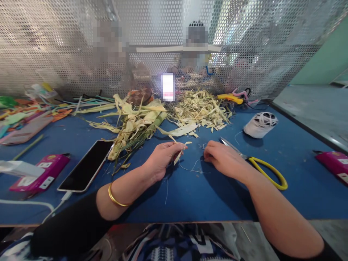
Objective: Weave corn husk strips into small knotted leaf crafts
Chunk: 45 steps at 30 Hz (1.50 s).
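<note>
My left hand (163, 157) pinches a thin pale leaf strip (181, 150) just above the blue table (190, 195). A white thread (193, 168) lies slack on the table between my hands. My right hand (221, 157) rests curled with its fingertips closed near the thread's end; what they grip is too small to see. Yellow-handled scissors (261, 168) lie right behind my right hand. A pile of pale green leaves (136, 125) sits beyond my left hand, and cut leaf scraps (201, 108) lie further back.
A phone (87, 166) on a charging cable lies at left beside a pink box (40, 174). A spool of white thread (260, 124) stands at right; another pink box (333, 163) is at the far right. Perforated metal screen (54, 47) behind, people beyond it.
</note>
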### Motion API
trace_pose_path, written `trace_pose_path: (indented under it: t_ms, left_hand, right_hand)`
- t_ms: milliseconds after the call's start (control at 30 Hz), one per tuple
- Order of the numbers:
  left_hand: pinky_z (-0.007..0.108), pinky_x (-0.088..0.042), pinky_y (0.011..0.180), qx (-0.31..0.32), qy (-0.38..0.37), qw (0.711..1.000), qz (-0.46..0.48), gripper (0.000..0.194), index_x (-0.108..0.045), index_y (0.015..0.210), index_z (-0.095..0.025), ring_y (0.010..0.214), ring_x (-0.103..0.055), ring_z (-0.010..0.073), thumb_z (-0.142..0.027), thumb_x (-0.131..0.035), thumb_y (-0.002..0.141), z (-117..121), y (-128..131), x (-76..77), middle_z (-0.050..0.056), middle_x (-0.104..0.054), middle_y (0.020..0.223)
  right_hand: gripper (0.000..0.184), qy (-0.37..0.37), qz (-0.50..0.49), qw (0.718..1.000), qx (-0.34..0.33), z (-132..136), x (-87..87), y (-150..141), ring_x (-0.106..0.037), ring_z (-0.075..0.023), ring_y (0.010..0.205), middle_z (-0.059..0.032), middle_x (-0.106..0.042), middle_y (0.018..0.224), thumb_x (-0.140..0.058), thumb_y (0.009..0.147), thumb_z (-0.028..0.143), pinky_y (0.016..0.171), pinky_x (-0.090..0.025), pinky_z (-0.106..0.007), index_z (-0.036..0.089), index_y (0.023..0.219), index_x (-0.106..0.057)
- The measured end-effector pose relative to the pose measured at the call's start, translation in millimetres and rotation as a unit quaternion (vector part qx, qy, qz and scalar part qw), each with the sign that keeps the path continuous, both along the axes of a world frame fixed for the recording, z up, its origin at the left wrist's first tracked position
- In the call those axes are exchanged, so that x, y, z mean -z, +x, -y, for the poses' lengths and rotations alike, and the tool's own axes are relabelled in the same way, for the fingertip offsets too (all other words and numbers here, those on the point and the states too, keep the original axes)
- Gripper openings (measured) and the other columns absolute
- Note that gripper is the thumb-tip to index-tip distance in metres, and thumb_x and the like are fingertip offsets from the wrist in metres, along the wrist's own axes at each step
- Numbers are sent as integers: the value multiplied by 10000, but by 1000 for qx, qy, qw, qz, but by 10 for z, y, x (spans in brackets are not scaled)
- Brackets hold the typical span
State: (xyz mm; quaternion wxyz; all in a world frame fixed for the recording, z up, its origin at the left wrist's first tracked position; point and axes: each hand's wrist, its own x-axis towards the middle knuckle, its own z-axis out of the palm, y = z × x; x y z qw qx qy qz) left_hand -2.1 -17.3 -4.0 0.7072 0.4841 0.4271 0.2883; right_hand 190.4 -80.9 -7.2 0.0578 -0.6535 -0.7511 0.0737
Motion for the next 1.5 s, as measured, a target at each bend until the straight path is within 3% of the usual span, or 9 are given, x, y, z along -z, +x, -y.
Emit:
trace_pose_path:
  t_ms: [167,333,467,700,900,1033,1200,1333,1500]
  left_hand:
    - [194,-346,482,-9,-19,999,25,215,-673,694,-120,515,-477,70,-315,-716,614,6,-7,-7,4,-585,599]
    - [176,-436,578,-2,-46,996,74,179,-692,743,-122,650,-582,92,-281,-706,663,-13,-19,11,42,-662,710]
    - [159,-450,553,8,-78,992,99,116,-695,777,-110,663,-602,91,-208,-662,725,-32,-15,-5,65,-679,769]
    - [195,-521,628,43,-146,978,141,115,-669,764,-107,657,-644,111,-129,-558,786,-41,-13,-29,55,-677,728]
    - [226,-528,657,60,-106,987,105,69,-625,721,-117,609,-638,110,-181,-623,744,-50,-21,34,49,-667,703]
    - [237,-514,612,15,-61,995,84,111,-599,694,-122,512,-583,89,-211,-660,717,-68,-11,40,9,-609,598]
    - [217,-482,563,-9,-35,997,71,164,-624,697,-101,506,-554,83,-250,-692,701,-95,-10,21,15,-589,580]
    - [220,-476,549,-21,-7,999,31,216,-655,705,-95,511,-563,92,-296,-723,666,-88,-15,20,20,-600,589]
    - [222,-468,546,17,16,1000,-8,223,-674,693,-101,507,-578,102,-307,-738,638,-57,-28,1,28,-625,594]
  right_hand:
    - [96,62,-137,988,25,5,13,-14,-575,-177,781,-58,-622,853,-447,825,149,681,-404,-283,196,786,-521]
    - [121,-31,-331,939,86,-25,-57,-124,-534,-120,486,45,-556,593,-404,850,235,540,-408,-258,221,730,-419]
    - [149,-14,-315,945,87,-109,-178,-226,-433,-100,459,55,-505,563,-449,824,291,478,-335,-238,209,699,-461]
    - [110,26,-311,950,31,-326,-204,-358,-485,-123,605,27,-538,638,-461,797,247,584,-371,-254,196,703,-489]
    - [106,37,-342,938,28,-327,-115,-333,-465,-117,569,33,-524,621,-470,804,268,553,-360,-246,200,724,-483]
    - [96,6,-351,936,28,-284,-121,-237,-491,-121,582,34,-540,634,-498,794,288,554,-370,-242,201,831,-517]
    - [123,-23,-257,966,14,-259,-175,-142,-468,-114,558,29,-549,604,-533,777,283,509,-321,-229,201,698,-580]
    - [187,35,-242,970,3,-222,-240,-166,-423,-103,523,37,-519,572,-512,816,291,491,-292,-228,201,658,-560]
    - [159,144,-236,960,-33,-198,-246,-205,-510,-127,658,-5,-578,755,-490,849,249,607,-368,-250,200,715,-560]
